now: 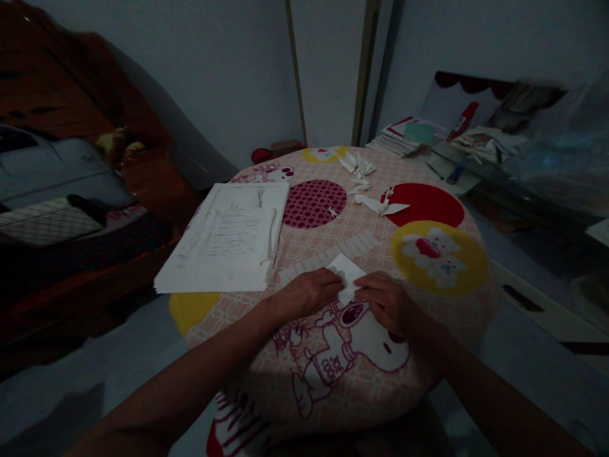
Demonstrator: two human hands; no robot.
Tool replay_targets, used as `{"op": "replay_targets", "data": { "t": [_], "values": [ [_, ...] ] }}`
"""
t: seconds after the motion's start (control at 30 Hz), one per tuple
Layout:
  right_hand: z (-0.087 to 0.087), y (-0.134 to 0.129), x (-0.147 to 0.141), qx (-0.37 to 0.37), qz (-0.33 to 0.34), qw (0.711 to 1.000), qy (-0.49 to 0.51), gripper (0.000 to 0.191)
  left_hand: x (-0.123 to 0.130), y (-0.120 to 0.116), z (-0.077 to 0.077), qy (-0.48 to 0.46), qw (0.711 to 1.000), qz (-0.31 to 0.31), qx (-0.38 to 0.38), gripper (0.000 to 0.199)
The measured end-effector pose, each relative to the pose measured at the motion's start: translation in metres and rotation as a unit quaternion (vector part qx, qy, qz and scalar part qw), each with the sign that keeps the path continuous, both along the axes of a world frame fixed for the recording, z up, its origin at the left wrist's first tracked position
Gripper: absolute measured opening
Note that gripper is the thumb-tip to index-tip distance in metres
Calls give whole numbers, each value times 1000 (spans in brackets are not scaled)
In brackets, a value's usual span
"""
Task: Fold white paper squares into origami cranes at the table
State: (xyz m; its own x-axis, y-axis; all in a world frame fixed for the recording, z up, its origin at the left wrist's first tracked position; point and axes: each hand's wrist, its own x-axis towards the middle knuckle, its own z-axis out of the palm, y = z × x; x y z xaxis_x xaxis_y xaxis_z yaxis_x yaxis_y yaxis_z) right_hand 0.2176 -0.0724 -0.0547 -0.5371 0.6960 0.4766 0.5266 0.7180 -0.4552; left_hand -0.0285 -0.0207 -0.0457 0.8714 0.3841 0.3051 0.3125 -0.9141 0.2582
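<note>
A small folded piece of white paper (347,269) lies on the patterned tablecloth, one corner pointing away from me. My left hand (316,291) grips its left side, fingers closed together on the edge. On the opposite side, my right hand (384,299) pinches the paper between thumb and fingers. Beyond the hands, a white folded paper bird (382,206) rests partly over a red circle of the cloth. More folded paper shapes (358,166) sit together near the table's far edge.
A stack of printed paper sheets (223,235) lies on the table's left side. Behind it to the left stands a wooden bench (157,149) with bags. At right, a glass-topped stand (509,190) carries papers and a red bottle (464,120).
</note>
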Motion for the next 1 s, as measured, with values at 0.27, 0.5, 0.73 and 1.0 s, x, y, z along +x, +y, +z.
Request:
{"op": "replay_targets", "data": {
  "t": [0.27, 0.5, 0.73, 1.0],
  "values": [
    [2, -4, -1, 11, -5, 1000, -16, 33, 1, 4, -3, -29, 999, 31, -34, 26],
    [3, -5, 0, 21, -1, 999, -44, 33, 16, 12, 12, -61, 954, 160, -247, 13],
    [0, -5, 3, 0, 0, 998, -64, 33, 28, 10, 8, -59, 932, 241, -265, 11],
    [1, -5, 4, -13, -1, 996, -84, 34, 34, 12, 5, -32, 942, 257, -215, 13]
  ]
}}
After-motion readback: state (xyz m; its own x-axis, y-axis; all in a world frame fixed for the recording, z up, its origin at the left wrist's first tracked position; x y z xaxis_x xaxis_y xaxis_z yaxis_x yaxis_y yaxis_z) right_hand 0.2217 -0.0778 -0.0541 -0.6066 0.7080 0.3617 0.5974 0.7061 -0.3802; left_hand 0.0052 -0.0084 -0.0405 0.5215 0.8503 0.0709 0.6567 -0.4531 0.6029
